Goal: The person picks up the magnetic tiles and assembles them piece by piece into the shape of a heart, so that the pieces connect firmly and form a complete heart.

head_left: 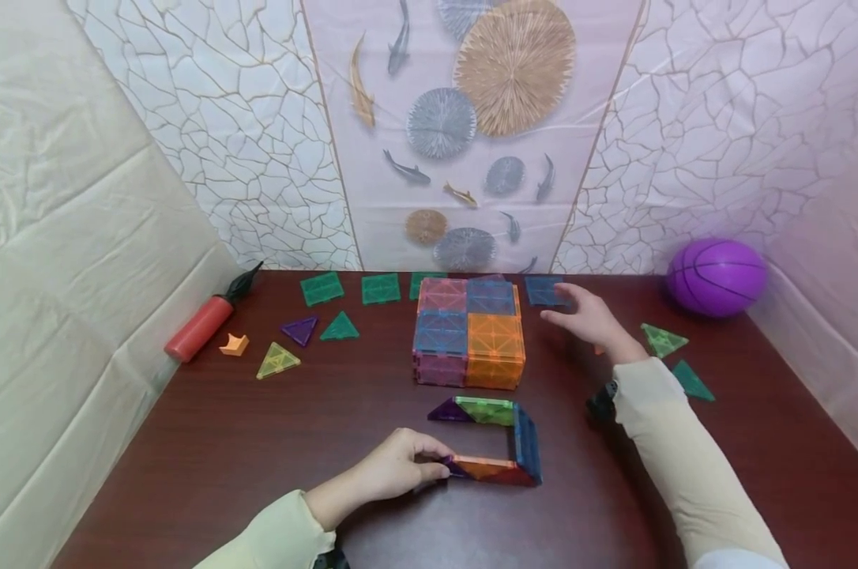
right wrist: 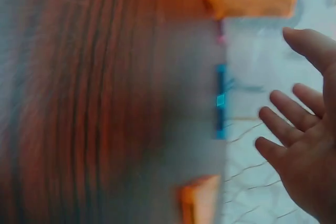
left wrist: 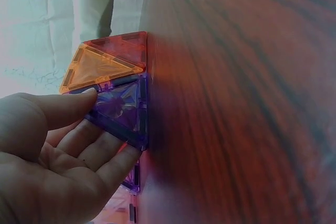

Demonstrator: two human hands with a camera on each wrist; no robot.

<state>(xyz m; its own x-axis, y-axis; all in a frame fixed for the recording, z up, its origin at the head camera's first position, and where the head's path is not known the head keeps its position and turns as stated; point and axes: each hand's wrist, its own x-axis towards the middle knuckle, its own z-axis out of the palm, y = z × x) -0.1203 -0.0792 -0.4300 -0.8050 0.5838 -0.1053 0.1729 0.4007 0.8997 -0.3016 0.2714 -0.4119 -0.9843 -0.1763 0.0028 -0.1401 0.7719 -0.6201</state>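
A purple triangle is pinched by the left hand; a blue tile is positioned beyond the nearer right hand, whose fingers are left unoccupied.

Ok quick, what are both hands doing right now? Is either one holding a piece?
Left hand: closed, pinching the purple triangle next to the orange triangle.
Right hand: open, holding nothing.

No text, label, brand, number or sign can be read on anything in these views.
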